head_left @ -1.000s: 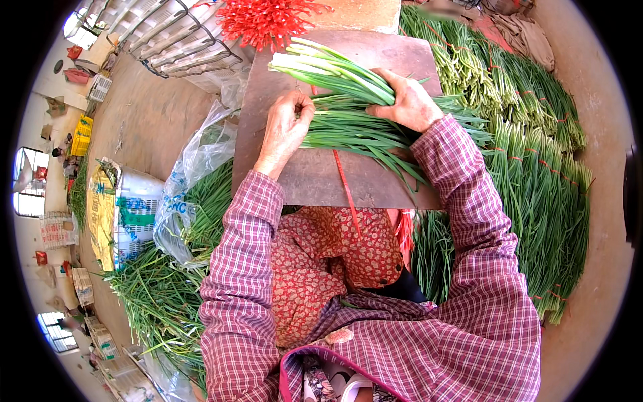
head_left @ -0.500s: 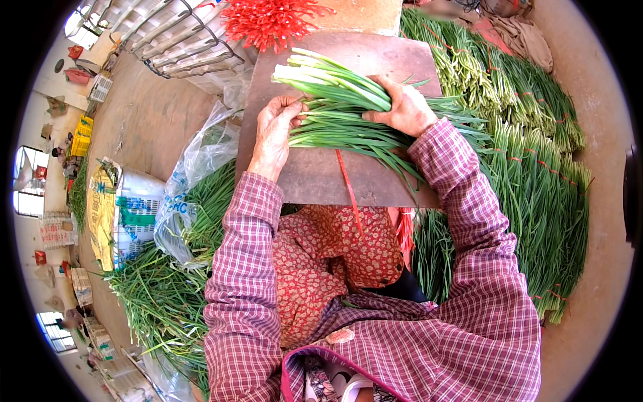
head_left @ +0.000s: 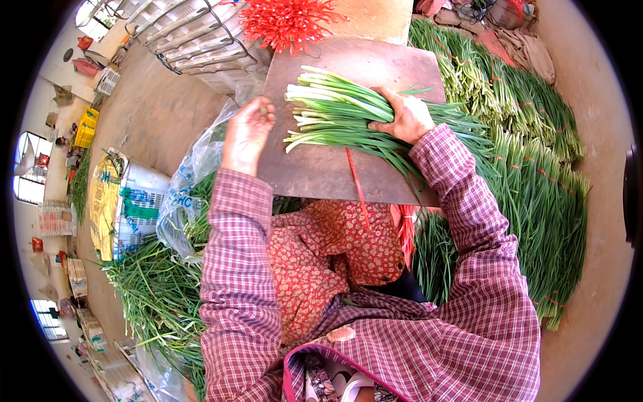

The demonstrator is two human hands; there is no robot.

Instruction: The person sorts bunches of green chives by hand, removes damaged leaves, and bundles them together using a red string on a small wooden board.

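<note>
On the brown board (head_left: 301, 175) before me lies a bunch of garlic chives (head_left: 335, 110), its pale stem ends toward the left and its green leaves trailing right. My right hand (head_left: 405, 115) is closed over the upper part of the bunch, thumb below. Off the board's left edge, my left hand (head_left: 248, 130) is raised apart from the chives with its fingers curled together; anything pinched there is too small to make out. From under the bunch a red tie strip (head_left: 357, 181) hangs over the board's near edge.
A bundle of red ties (head_left: 288, 23) sits at the far end. Tied chive bunches (head_left: 536, 221) are piled on the right. Loose chives (head_left: 157, 295) and a clear plastic bag (head_left: 184, 194) lie left, beside a white basket (head_left: 140, 204). A metal rack (head_left: 194, 33) stands far left.
My left hand has left the stem ends and moved left, off the board. The right hand keeps its hold, and the stems now lie more spread out.
</note>
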